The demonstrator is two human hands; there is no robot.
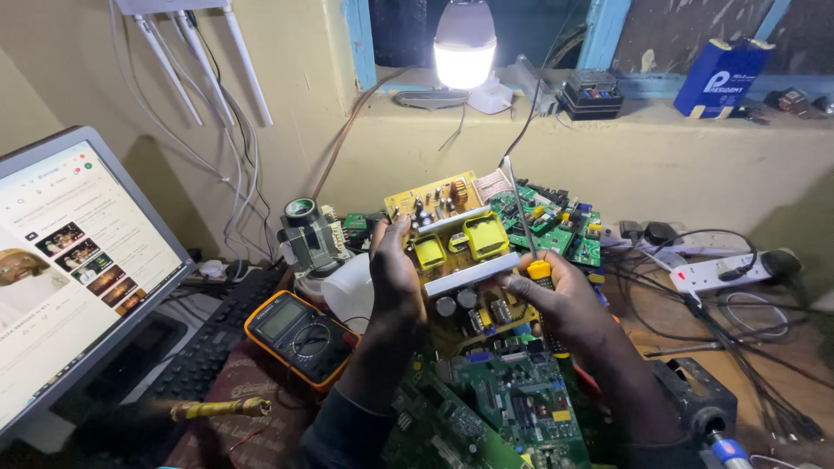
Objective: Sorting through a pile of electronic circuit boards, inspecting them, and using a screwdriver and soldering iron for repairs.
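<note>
I am holding a yellow circuit board (456,252) up in the middle of the frame, its yellow transformers facing me. My left hand (395,278) is gripping the board's left edge, fingers (389,233) curled tight around it. My right hand (560,300) is supporting the board's right lower edge while also pinching a screwdriver (526,230), whose yellow handle is sitting between my fingers and whose shaft is pointing up past the board's right side. Below my hands, green circuit boards (512,404) are lying on the surface. An orange multimeter (300,334) is resting at lower left, near a laptop screen (69,260). A lit bulb (465,43) is glowing at top centre.
</note>
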